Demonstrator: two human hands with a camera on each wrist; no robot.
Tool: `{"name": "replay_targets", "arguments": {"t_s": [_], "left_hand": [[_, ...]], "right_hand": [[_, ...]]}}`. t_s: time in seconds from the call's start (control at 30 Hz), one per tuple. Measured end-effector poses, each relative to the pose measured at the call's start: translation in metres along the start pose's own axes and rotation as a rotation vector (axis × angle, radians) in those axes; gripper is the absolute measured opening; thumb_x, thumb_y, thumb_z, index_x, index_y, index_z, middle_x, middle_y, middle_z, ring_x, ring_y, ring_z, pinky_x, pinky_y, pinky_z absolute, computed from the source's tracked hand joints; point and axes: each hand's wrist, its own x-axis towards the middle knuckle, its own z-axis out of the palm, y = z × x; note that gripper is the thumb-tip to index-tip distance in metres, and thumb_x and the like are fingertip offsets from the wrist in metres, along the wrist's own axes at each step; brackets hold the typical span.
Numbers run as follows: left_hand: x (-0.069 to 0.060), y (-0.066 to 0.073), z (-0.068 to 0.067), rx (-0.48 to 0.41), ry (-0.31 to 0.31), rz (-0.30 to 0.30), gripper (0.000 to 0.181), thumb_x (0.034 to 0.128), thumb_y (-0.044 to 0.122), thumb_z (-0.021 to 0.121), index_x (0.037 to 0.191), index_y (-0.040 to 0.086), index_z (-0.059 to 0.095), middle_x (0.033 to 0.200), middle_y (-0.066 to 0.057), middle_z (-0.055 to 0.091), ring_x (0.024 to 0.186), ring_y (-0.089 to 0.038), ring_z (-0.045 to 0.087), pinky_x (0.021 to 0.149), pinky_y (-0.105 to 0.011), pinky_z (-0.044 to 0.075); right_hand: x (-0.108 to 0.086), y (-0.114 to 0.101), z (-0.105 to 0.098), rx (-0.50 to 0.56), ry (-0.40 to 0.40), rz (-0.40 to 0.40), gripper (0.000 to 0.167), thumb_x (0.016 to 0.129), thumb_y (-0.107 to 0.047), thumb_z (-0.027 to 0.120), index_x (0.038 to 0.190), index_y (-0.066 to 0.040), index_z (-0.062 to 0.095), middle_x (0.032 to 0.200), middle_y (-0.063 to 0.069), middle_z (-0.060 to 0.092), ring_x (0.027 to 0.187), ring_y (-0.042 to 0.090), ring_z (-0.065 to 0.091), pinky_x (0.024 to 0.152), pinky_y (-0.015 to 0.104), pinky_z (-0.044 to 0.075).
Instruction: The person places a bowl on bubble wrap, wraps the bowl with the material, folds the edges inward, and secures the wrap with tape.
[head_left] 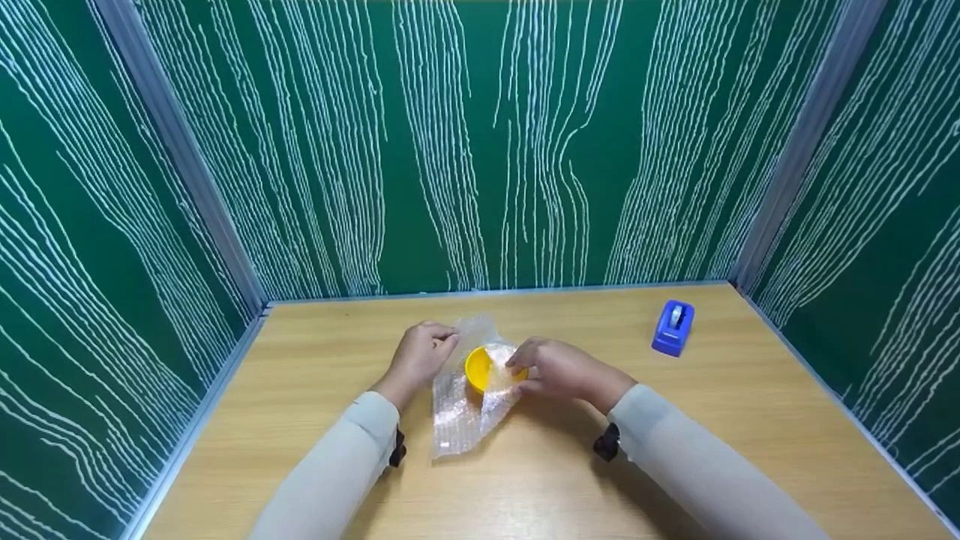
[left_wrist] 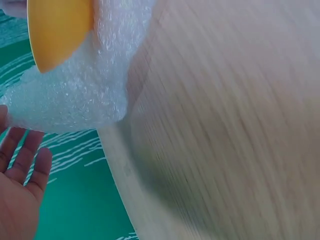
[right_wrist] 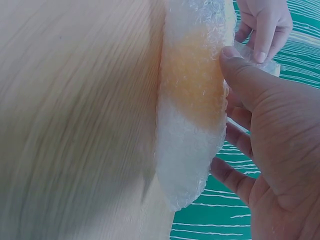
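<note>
A yellow bowl (head_left: 476, 367) stands on its side on a sheet of clear bubble wrap (head_left: 459, 420), part of which is folded up over the bowl's right side. My right hand (head_left: 561, 370) holds that folded side against the bowl, the thumb (right_wrist: 237, 62) pressed on the wrap in the right wrist view. Through the plastic the bowl shows as a blurred orange patch there. At the sheet's far left edge, my left hand (head_left: 420, 352) pinches the wrap between thumb and forefinger. Its other fingers (left_wrist: 25, 157) are loosely spread in the left wrist view.
A blue tape dispenser (head_left: 673, 328) sits at the back right of the wooden table (head_left: 322, 375). Green panels (head_left: 517, 150) with white wavy lines rise behind the table and on both sides.
</note>
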Motion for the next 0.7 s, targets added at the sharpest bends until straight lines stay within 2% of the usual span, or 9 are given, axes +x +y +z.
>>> {"name": "replay_targets", "arguments": {"t_s": [0.07, 0.3, 0.53, 0.7], "left_hand": [[-0.003, 0.004, 0.002, -0.002, -0.019, 0.036, 0.028, 0.1136, 0.025, 0.072, 0.134, 0.010, 0.084, 0.138, -0.009, 0.081, 0.131, -0.031, 0.075, 0.118, -0.049, 0.061], [-0.013, 0.020, 0.012, 0.012, -0.094, 0.092, 0.029, 0.1133, 0.027, 0.071, 0.134, 0.013, 0.085, 0.140, -0.008, 0.080, 0.131, -0.032, 0.075, 0.118, -0.048, 0.061], [-0.017, 0.036, 0.021, 0.100, -0.166, 0.208, 0.029, 0.1134, 0.025, 0.071, 0.135, 0.012, 0.085, 0.140, -0.008, 0.081, 0.135, -0.033, 0.075, 0.124, -0.050, 0.057], [-0.021, 0.040, 0.026, 0.211, -0.226, 0.226, 0.029, 0.1133, 0.027, 0.071, 0.137, 0.015, 0.084, 0.143, -0.005, 0.080, 0.140, -0.029, 0.072, 0.127, -0.049, 0.054]], "right_hand": [[0.000, 0.000, 0.000, 0.000, 0.001, -0.004, 0.029, 0.100, -0.027, 0.090, 0.124, -0.011, 0.086, 0.131, 0.006, 0.084, 0.124, 0.029, 0.076, 0.117, 0.048, 0.062], [0.000, 0.000, 0.000, 0.006, 0.006, -0.002, 0.029, 0.101, -0.028, 0.090, 0.124, -0.012, 0.087, 0.131, 0.006, 0.084, 0.125, 0.029, 0.077, 0.116, 0.048, 0.062], [0.000, 0.001, 0.000, -0.019, 0.030, -0.078, 0.028, 0.099, -0.022, 0.090, 0.122, -0.006, 0.086, 0.129, 0.009, 0.085, 0.125, 0.034, 0.077, 0.114, 0.052, 0.062], [0.000, 0.003, 0.004, -0.009, 0.062, -0.100, 0.029, 0.099, -0.023, 0.090, 0.121, -0.004, 0.086, 0.127, 0.011, 0.085, 0.125, 0.034, 0.078, 0.114, 0.052, 0.063]]}}
